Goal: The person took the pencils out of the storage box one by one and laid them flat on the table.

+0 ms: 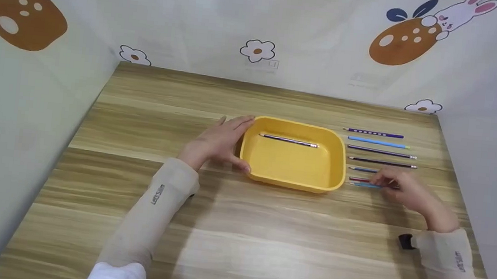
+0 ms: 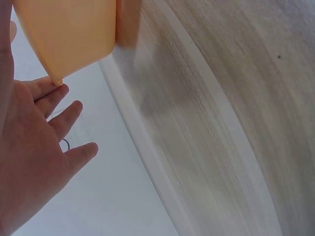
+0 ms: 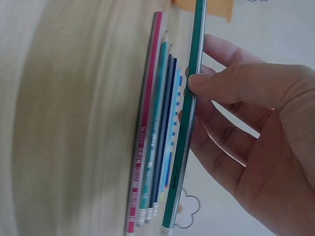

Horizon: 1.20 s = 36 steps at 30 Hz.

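A yellow rectangular tray (image 1: 289,184) stands on the table, with one dark striped pencil (image 1: 289,140) lying inside. My left hand (image 1: 218,143) spans the tray's left end, thumb at the near corner and fingers at the far one. In the left wrist view, spread, fairly straight fingers touch the tray's rim. My right hand (image 1: 401,188) pinches a green pencil with silver stripes (image 3: 184,123) between thumb and fingers, just above the table at the near end of a pencil row. Beside it lies a red pencil (image 3: 146,113), partly hidden by the hand in the head view.
Right of the tray lie a purple spotted pencil (image 1: 376,133), a light blue pencil (image 1: 378,142) and several darker pencils, roughly parallel. The wood-grain table (image 1: 238,248) is bordered by a patterned white cloth (image 1: 195,29) at the back and both sides.
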Each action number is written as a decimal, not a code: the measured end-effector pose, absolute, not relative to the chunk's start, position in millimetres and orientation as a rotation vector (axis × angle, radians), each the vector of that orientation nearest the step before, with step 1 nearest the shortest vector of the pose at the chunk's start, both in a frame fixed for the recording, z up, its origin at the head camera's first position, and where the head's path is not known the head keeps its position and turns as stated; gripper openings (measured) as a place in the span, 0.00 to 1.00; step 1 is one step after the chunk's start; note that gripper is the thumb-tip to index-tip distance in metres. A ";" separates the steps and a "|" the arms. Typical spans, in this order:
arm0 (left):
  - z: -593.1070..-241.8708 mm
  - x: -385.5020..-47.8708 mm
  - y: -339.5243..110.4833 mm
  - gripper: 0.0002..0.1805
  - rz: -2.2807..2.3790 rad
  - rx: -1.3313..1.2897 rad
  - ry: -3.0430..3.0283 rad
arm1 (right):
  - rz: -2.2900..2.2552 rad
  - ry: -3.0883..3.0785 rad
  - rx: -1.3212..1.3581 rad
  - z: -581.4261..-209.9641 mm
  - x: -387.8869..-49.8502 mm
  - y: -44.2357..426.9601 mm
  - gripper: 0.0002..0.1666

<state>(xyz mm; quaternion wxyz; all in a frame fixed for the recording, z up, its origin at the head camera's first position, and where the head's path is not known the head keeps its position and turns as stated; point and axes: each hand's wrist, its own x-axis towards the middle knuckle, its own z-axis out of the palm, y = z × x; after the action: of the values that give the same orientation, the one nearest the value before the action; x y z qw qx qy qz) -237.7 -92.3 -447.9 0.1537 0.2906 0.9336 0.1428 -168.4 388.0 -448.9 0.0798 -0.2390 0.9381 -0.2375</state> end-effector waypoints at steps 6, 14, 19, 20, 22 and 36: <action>-448.4 -237.5 -92.3 0.76 0.417 0.818 2.675 | -0.657 2.776 -0.644 -458.4 -167.4 390.2 0.16; -448.1 -238.3 -91.6 0.77 0.404 0.817 2.673 | -0.568 2.821 -0.684 -468.9 -166.6 389.2 0.17; -448.5 -238.6 -91.9 0.77 0.408 0.818 2.680 | -0.526 2.834 -0.657 -470.0 -166.7 386.0 0.17; -448.6 -238.4 -91.8 0.77 0.409 0.816 2.681 | -0.514 2.835 -0.653 -470.4 -166.8 385.7 0.17; -448.7 -238.0 -91.5 0.77 0.407 0.812 2.681 | -0.490 2.835 -0.645 -470.8 -167.0 385.2 0.17; -449.4 -238.8 -90.7 0.76 0.386 0.825 2.684 | -0.552 2.812 -0.571 -464.9 -165.5 385.5 0.14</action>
<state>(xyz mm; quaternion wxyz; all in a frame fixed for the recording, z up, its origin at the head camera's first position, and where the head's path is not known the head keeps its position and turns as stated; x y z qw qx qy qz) -238.8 -90.7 -449.4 0.1530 0.2875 0.9358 0.1348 -165.5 385.5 -464.9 0.1096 -0.1941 0.9566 -0.1879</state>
